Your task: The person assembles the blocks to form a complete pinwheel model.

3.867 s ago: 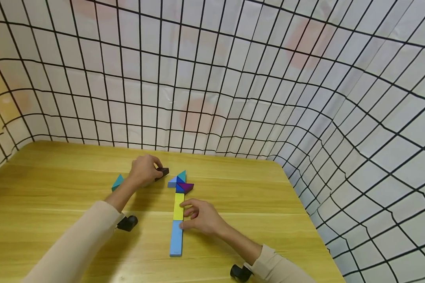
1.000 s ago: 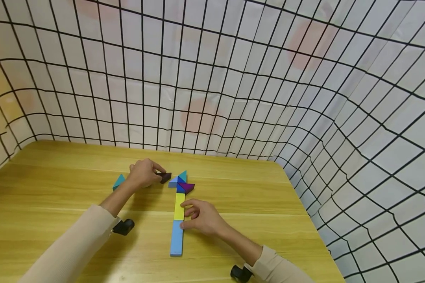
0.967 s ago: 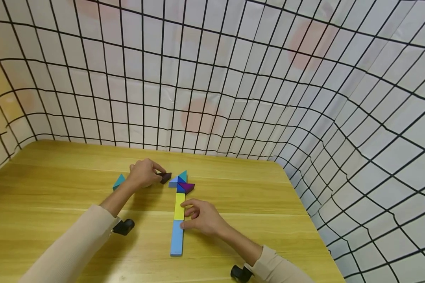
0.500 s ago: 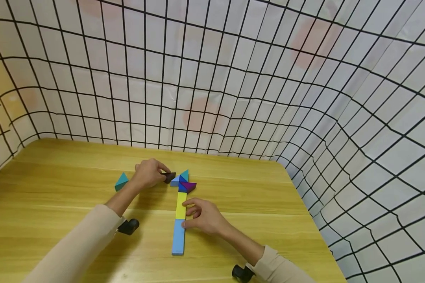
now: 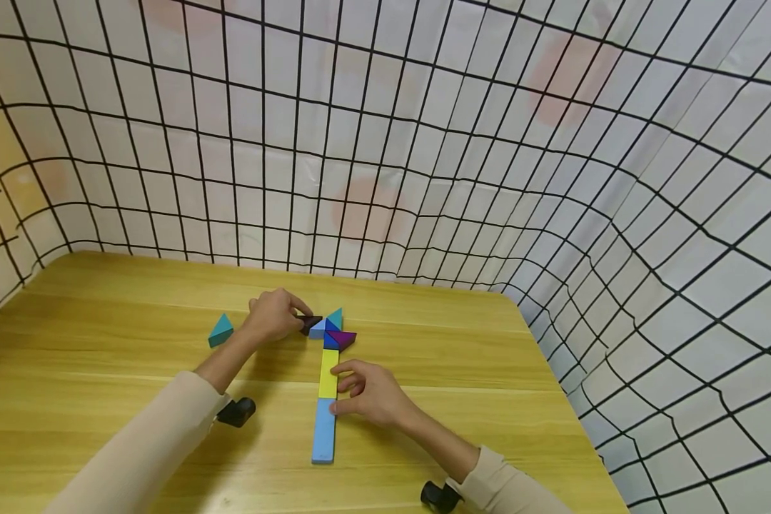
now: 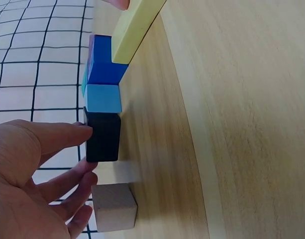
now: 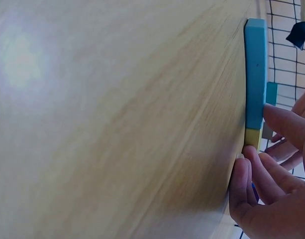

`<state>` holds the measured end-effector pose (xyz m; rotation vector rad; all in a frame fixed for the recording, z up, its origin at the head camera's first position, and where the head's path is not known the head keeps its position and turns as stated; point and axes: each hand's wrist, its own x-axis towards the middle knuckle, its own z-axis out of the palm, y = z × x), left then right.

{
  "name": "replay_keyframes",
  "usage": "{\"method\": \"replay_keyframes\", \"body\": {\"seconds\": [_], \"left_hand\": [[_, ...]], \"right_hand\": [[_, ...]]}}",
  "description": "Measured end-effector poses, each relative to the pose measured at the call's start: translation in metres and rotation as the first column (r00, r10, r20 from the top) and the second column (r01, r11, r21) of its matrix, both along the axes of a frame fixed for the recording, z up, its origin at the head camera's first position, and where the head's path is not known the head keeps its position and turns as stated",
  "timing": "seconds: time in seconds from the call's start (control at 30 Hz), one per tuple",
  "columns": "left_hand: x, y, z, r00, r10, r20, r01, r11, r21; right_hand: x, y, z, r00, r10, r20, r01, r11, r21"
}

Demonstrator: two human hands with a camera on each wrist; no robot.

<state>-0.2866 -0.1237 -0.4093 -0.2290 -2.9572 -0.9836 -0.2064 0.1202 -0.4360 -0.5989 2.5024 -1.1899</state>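
Note:
My left hand (image 5: 273, 315) pinches a black block (image 6: 103, 135) between thumb and fingers. The block's end lies right against the light blue triangular block (image 5: 318, 330), as the left wrist view also shows. Beyond it sit dark blue triangles (image 5: 330, 341), a teal triangle (image 5: 337, 318) and a purple block (image 5: 343, 340). A yellow block (image 5: 328, 375) and a long light blue block (image 5: 323, 432) continue this row toward me. My right hand (image 5: 374, 392) rests beside the row, its thumb touching the light blue block and a fingertip on the yellow one.
A separate teal triangular block (image 5: 221, 331) lies left of my left hand. Near that hand's lower fingers stands a plain wooden block (image 6: 114, 207). Behind the wooden table (image 5: 475, 350), a black-lined grid covering (image 5: 385, 143) rises and wraps round to the right.
My left hand has moved right and turned the black block, bringing it up against the light blue triangle. My right hand stays at the same blocks.

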Motion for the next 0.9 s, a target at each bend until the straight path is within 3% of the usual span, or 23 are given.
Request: {"method": "replay_keyframes", "body": {"seconds": [0.9], "left_hand": [[-0.0015,0.0053,0.0007,1.0,-0.019,0.015,0.019,1.0,-0.004]], "right_hand": [[0.0006,-0.0015,0.0023,1.0,0.0,0.0,0.0,1.0,0.01]]}}
